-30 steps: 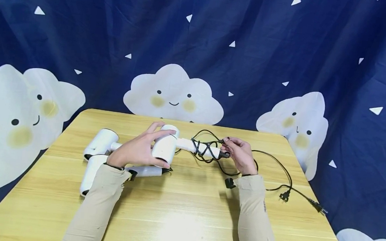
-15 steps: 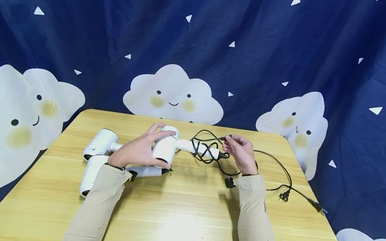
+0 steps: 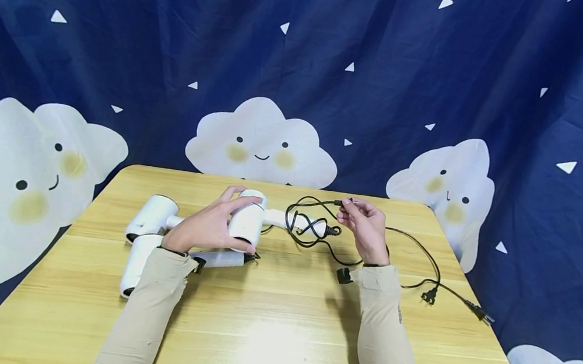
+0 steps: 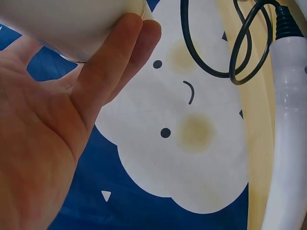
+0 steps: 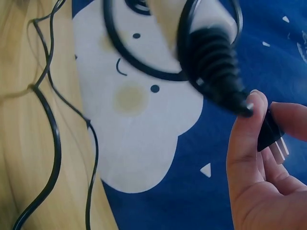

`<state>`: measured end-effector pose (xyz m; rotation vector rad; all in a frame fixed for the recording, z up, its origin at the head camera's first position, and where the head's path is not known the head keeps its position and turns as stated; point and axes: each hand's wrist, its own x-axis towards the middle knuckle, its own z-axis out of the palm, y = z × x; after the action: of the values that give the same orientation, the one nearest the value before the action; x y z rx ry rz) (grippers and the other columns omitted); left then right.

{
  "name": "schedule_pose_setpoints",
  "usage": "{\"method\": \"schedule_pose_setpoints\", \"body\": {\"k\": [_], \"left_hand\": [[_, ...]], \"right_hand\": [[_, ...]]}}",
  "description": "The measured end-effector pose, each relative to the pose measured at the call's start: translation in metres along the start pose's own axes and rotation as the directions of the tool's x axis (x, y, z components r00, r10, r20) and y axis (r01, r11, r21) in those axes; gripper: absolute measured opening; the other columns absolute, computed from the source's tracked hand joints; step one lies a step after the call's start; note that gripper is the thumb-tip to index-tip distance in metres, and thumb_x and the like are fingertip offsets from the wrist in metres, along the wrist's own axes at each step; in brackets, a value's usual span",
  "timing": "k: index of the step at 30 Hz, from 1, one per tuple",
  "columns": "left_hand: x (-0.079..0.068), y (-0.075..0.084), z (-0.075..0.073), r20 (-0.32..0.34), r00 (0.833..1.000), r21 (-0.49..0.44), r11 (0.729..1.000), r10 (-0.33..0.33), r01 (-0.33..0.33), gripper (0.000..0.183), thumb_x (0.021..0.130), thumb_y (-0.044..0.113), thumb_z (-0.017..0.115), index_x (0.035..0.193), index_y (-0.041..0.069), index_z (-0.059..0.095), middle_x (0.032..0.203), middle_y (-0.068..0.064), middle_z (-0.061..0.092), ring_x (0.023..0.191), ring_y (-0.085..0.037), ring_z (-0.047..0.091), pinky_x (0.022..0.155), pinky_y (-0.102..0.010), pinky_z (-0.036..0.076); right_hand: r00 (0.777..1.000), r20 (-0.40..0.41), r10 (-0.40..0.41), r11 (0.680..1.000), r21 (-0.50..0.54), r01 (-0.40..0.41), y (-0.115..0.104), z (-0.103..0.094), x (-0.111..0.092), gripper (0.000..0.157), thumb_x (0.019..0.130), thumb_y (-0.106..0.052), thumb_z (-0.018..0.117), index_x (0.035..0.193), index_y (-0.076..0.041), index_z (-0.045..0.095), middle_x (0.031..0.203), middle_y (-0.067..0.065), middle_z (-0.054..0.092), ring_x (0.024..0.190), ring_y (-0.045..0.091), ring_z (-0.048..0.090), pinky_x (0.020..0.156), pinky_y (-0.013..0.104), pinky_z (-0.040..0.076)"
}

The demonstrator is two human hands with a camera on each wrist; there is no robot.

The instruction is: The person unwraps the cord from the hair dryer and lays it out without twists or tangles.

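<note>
My left hand (image 3: 209,225) grips a white hair dryer (image 3: 247,223) by its barrel, holding it above the table with the handle pointing right. Loops of black cord (image 4: 192,55) are wound loosely around that handle, crossing over it. Between thumb and fingers, my right hand (image 3: 364,231) pinches the black two-pin plug (image 5: 271,130) at the cord's end. The right wrist view has the pins sticking out past the fingers, just beside the dryer's ribbed cord sleeve (image 5: 213,62).
Two more white hair dryers, one behind (image 3: 153,217) and one nearer (image 3: 139,262), lie on the wooden table (image 3: 257,319) at left. Their plugs, one (image 3: 429,295) and another (image 3: 480,312), rest near the right edge. A patterned blue curtain (image 3: 312,78) hangs behind.
My right hand has risen slightly away from the handle with the plug, and the cord loops around the handle have grown looser and fewer. My left hand stays nearly still.
</note>
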<state>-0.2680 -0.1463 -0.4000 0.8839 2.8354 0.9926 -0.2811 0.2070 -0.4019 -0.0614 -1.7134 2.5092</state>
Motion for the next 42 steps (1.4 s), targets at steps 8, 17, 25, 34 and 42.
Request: {"method": "schedule_pose_setpoints", "body": {"k": [8, 17, 25, 34, 42], "left_hand": [[-0.001, -0.001, -0.002, -0.005, 1.0, -0.009, 1.0, -0.015, 0.015, 0.105, 0.065, 0.058, 0.094, 0.154, 0.043, 0.042, 0.165, -0.006, 0.026, 0.107, -0.025, 0.063, 0.086, -0.039, 0.052], [0.0, -0.005, -0.007, -0.033, 0.999, 0.0, 1.0, -0.012, 0.012, 0.105, 0.065, 0.069, 0.089, 0.155, 0.041, 0.042, 0.163, -0.011, 0.027, 0.116, -0.03, 0.06, 0.091, -0.045, 0.053], [-0.001, -0.007, -0.009, -0.044, 0.999, 0.014, 1.0, -0.021, 0.021, 0.107, 0.065, 0.07, 0.088, 0.156, 0.038, 0.041, 0.166, -0.014, 0.024, 0.122, -0.034, 0.058, 0.092, -0.049, 0.053], [-0.002, -0.01, -0.012, -0.082, 0.995, 0.019, 0.998, -0.057, 0.058, 0.108, 0.062, 0.073, 0.088, 0.155, 0.041, 0.042, 0.166, -0.012, 0.024, 0.121, -0.036, 0.058, 0.09, -0.051, 0.054], [-0.004, -0.01, -0.016, -0.106, 0.993, 0.015, 0.999, -0.047, 0.049, 0.106, 0.063, 0.071, 0.089, 0.154, 0.038, 0.044, 0.163, -0.009, 0.028, 0.117, -0.033, 0.06, 0.087, -0.047, 0.054]], "right_hand": [[0.999, 0.024, -0.041, 0.999, 0.007, 0.04, -0.009, 0.009, -0.008, 0.005, 0.096, -0.003, 0.071, 0.096, -0.005, 0.066, 0.08, 0.002, 0.075, 0.068, 0.012, 0.072, 0.067, 0.023, 0.061], [0.996, 0.081, -0.048, 0.998, 0.032, 0.046, -0.02, 0.018, -0.017, 0.005, 0.096, -0.001, 0.07, 0.098, -0.005, 0.067, 0.082, 0.004, 0.075, 0.07, 0.012, 0.073, 0.068, 0.022, 0.061], [0.987, 0.16, -0.035, 0.999, 0.046, 0.028, -0.025, 0.021, -0.022, 0.011, 0.098, 0.003, 0.062, 0.095, -0.006, 0.068, 0.079, 0.004, 0.075, 0.067, 0.012, 0.073, 0.066, 0.023, 0.061], [0.944, 0.329, -0.015, 1.0, -0.007, 0.018, -0.027, 0.016, -0.025, 0.016, 0.098, 0.006, 0.054, 0.099, -0.005, 0.065, 0.086, 0.003, 0.071, 0.07, 0.012, 0.072, 0.068, 0.023, 0.061], [0.902, 0.427, 0.058, 0.993, -0.115, -0.01, -0.03, 0.011, -0.027, 0.017, 0.094, 0.01, 0.055, 0.103, -0.001, 0.064, 0.088, 0.007, 0.067, 0.07, 0.013, 0.072, 0.069, 0.024, 0.061]]}}
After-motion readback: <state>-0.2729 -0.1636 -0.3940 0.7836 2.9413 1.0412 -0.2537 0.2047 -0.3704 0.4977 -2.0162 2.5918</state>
